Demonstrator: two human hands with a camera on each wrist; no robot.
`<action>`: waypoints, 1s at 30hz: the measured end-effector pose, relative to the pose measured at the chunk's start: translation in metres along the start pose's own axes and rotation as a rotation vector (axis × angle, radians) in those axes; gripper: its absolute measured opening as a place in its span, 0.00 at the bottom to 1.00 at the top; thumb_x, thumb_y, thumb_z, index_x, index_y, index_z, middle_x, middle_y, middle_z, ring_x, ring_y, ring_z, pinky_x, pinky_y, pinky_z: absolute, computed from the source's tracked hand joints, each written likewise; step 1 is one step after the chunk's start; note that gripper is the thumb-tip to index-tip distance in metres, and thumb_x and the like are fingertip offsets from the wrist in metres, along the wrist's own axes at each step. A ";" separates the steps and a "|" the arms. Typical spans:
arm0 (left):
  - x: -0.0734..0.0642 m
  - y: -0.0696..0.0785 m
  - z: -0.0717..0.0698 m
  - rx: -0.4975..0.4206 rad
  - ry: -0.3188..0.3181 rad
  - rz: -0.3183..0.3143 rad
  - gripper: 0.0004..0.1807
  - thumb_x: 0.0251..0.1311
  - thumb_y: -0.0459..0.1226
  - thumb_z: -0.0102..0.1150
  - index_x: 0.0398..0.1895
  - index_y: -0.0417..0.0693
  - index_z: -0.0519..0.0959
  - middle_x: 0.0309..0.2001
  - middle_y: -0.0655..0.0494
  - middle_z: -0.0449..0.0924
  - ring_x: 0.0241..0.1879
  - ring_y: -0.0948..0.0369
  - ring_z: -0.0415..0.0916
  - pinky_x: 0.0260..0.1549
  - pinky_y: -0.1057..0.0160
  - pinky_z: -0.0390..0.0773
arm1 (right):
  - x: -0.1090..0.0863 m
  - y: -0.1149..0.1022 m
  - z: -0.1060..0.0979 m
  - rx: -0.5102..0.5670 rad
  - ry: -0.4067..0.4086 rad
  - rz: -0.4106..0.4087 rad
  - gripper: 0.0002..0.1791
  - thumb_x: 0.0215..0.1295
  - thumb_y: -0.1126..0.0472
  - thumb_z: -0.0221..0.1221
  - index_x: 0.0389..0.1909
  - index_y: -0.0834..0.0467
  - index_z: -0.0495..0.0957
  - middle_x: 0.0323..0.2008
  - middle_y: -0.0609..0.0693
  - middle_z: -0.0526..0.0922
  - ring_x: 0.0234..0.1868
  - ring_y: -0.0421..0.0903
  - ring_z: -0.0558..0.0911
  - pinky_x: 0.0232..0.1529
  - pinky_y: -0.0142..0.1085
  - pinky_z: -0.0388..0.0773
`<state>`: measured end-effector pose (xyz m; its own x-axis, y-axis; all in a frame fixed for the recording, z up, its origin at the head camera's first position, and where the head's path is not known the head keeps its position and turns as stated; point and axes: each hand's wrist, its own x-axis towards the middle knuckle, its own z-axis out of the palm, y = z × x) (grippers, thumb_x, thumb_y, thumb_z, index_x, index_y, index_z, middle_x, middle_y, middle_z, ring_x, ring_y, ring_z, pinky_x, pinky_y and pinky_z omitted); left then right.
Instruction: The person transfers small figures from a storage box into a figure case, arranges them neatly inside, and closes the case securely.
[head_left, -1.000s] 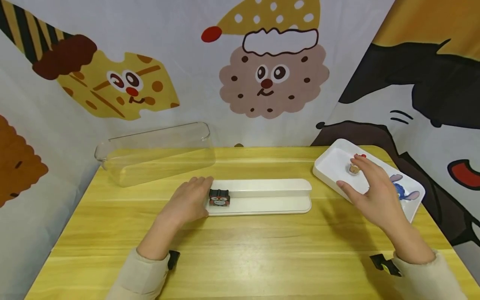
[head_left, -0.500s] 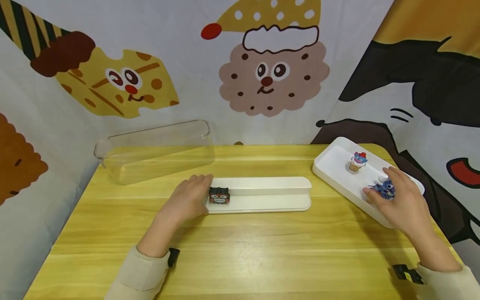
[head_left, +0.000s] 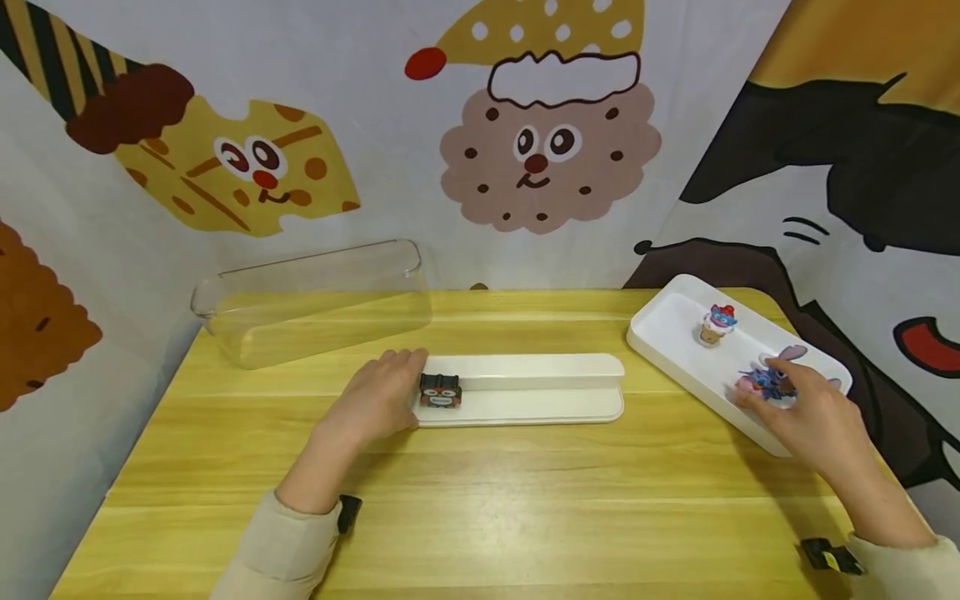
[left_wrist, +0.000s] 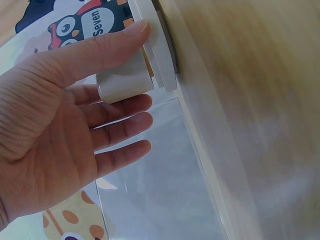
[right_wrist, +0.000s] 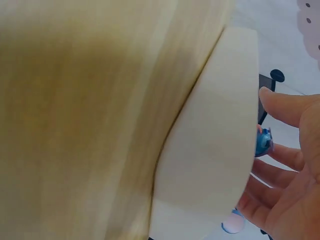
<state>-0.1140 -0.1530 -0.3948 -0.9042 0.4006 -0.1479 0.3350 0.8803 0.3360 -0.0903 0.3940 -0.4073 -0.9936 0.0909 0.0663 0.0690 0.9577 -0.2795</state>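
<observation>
At the left end of a white two-level display base [head_left: 525, 407], my left hand [head_left: 381, 396] grips the edge, thumb at the front and fingers behind. Beside that hand a small dark owl-faced toy [head_left: 440, 391] stands on the lower level; the left wrist view shows "Seven" on its label. My right hand [head_left: 821, 417] reaches into a white tray [head_left: 675, 371], thumb and index finger apart on either side of a blue big-eared figurine [head_left: 768, 382]. Farther back in the tray stands a blue figurine with a red top on a cone-like base [head_left: 717, 325].
A clear plastic cover [head_left: 322, 308] stands at the back left of the wooden table [head_left: 480, 508]. Behind the table hangs a cloth [head_left: 390, 167] with cartoon prints. The tray lies slanted near the table's right edge.
My right hand has moved right and toward me, from beside the red-topped figurine to the big-eared one. The left hand has kept its grip on the base.
</observation>
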 end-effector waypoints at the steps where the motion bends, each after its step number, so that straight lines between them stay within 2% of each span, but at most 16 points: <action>1: 0.000 0.000 0.000 -0.002 -0.003 -0.003 0.55 0.43 0.32 0.85 0.76 0.33 0.64 0.69 0.34 0.72 0.70 0.37 0.67 0.70 0.36 0.67 | 0.000 0.001 0.001 0.002 0.004 -0.005 0.46 0.66 0.42 0.70 0.68 0.75 0.68 0.59 0.82 0.71 0.54 0.82 0.72 0.50 0.79 0.70; 7: 0.000 0.001 -0.001 0.001 -0.016 -0.008 0.55 0.45 0.32 0.85 0.77 0.33 0.63 0.71 0.34 0.70 0.73 0.35 0.64 0.72 0.35 0.64 | 0.001 0.005 0.005 0.026 0.035 -0.031 0.45 0.62 0.44 0.74 0.64 0.76 0.71 0.48 0.79 0.80 0.44 0.77 0.79 0.39 0.71 0.75; 15: 0.000 0.000 0.001 -0.014 -0.025 -0.019 0.55 0.46 0.31 0.84 0.78 0.33 0.62 0.73 0.33 0.67 0.74 0.35 0.62 0.73 0.35 0.63 | 0.003 0.007 0.007 0.062 0.020 -0.042 0.42 0.64 0.47 0.73 0.63 0.77 0.70 0.43 0.76 0.83 0.40 0.72 0.82 0.36 0.66 0.78; 21: 0.000 -0.001 0.001 -0.022 -0.028 -0.017 0.56 0.45 0.30 0.84 0.78 0.33 0.61 0.74 0.32 0.65 0.74 0.35 0.61 0.73 0.35 0.62 | 0.003 0.006 0.005 0.067 0.001 -0.038 0.41 0.64 0.47 0.73 0.62 0.76 0.71 0.43 0.76 0.83 0.41 0.71 0.82 0.37 0.65 0.79; 27: -0.001 0.001 0.000 -0.027 -0.028 -0.022 0.56 0.45 0.31 0.84 0.78 0.33 0.61 0.75 0.32 0.64 0.75 0.35 0.60 0.74 0.35 0.61 | 0.004 0.006 0.006 0.062 0.025 -0.058 0.40 0.59 0.52 0.77 0.60 0.77 0.72 0.41 0.76 0.83 0.39 0.71 0.82 0.35 0.65 0.79; 30: -0.001 0.001 0.000 -0.021 -0.020 -0.016 0.56 0.45 0.31 0.84 0.78 0.33 0.62 0.74 0.33 0.66 0.74 0.36 0.62 0.73 0.35 0.62 | 0.004 0.006 0.005 0.071 0.029 -0.057 0.40 0.59 0.52 0.77 0.60 0.77 0.72 0.40 0.75 0.83 0.37 0.69 0.82 0.32 0.59 0.80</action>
<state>-0.1129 -0.1528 -0.3942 -0.9038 0.3921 -0.1716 0.3151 0.8809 0.3533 -0.0942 0.3985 -0.4133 -0.9927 0.0459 0.1113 0.0052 0.9398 -0.3417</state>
